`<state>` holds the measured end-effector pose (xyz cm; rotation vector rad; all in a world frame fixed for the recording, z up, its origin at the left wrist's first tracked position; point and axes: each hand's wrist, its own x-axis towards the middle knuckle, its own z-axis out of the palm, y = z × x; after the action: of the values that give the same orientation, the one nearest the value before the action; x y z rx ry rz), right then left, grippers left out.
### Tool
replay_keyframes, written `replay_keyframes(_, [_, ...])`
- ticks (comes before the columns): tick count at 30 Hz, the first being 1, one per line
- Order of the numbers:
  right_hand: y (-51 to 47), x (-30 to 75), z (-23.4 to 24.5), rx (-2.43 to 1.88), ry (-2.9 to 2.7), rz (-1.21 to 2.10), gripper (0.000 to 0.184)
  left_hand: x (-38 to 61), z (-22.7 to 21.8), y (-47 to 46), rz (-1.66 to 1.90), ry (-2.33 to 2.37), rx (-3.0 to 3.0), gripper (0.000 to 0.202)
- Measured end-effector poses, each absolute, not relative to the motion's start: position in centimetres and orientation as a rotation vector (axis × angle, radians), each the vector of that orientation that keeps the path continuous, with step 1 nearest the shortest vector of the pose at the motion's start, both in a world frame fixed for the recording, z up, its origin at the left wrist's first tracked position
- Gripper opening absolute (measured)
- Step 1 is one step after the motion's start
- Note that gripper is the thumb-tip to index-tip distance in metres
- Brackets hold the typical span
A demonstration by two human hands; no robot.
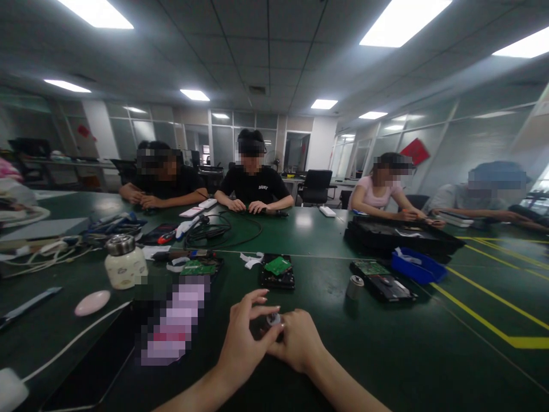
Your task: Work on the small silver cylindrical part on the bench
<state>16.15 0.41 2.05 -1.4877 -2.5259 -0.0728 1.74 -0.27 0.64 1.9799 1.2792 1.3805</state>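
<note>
Close in front of me, my left hand [247, 329] curves its thumb and index finger around a small round metallic piece [273, 319]. Its other fingers are bent above that piece. My right hand [301, 339] is curled against the same piece from the right, and its fingertips are mostly hidden. What kind of thing the piece is cannot be made out. Beyond my hands lies a black hard drive [278, 280] with a green circuit board [278, 265] on it. To the right stands a small metal cylinder [355, 287], near another opened drive [388, 281].
On the left are a phone [92, 355], a cream bottle [126, 269], a pink oval object [92, 303] and a white cable. Black cables [210, 233] lie farther off. At right are a blue bin [418, 267] and a black tray [398, 236]. Several people sit across the green table.
</note>
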Motion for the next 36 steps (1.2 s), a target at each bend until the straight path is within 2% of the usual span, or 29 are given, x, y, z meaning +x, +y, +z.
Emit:
replay_keyframes(12, [0.3, 16.1, 2.3, -1.515, -2.542, -0.027, 0.032, 1.7, 1.0, -0.3, 1.451, 1.300, 2.000, 0.033])
replay_keyframes(17, [0.0, 15.8, 2.8, -1.564, -2.525, -0.036, 0.029, 1.1, 1.0, -0.1, 1.417, 1.207, 2.021, 0.013])
replay_keyframes(22, [-0.2, 15.7, 3.4, -1.584, -2.525, -0.039, 0.028, 0.9, 1.2, 0.3, 1.448, 1.215, 1.979, 0.009])
replay_keyframes(30, [-0.2, 15.5, 3.2, -1.631, -2.511, -0.068, 0.037, 0.6, 0.6, 1.4, 1.557, 1.432, 1.802, 0.016])
replay_keyframes(32, [-0.2, 15.5, 3.2, -1.640, -2.501, -0.081, 0.039, -0.2, 0.2, 2.1, 1.524, 1.504, 1.754, 0.012])
replay_keyframes(36, [-0.1, 15.5, 2.9, -1.638, -2.490, -0.107, 0.040, -1.1, -0.5, 3.0, 1.435, 1.529, 1.756, 0.018])
